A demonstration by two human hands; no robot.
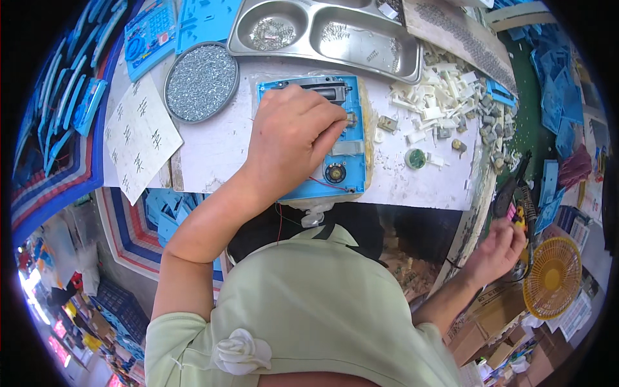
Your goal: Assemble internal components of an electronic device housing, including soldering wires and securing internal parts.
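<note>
My left hand (293, 129) reaches over a blue plastic housing (316, 189) at the table's front edge. Its thumb and forefinger are pinched together at a small metallic piece (351, 120) in the housing, mostly hidden by the fingertips. In the housing's lower part sits a round black speaker (335, 172), with a clear strip (348, 148) above it and a dark part (332, 92) at the top. A thin red wire runs out toward me. Off the table's right side, my right hand (495, 253) is loosely curled with nothing visible in it, near a black corded tool (506, 195).
A round dish of screws (201, 82) and a printed sheet (143, 138) lie left. Behind stands a metal compartment tray (309, 48) with small parts. White plastic pieces (445, 97), small motors (387, 124) and a green-filled little pot (415, 158) are right. A yellow fan (552, 278) stands lower right.
</note>
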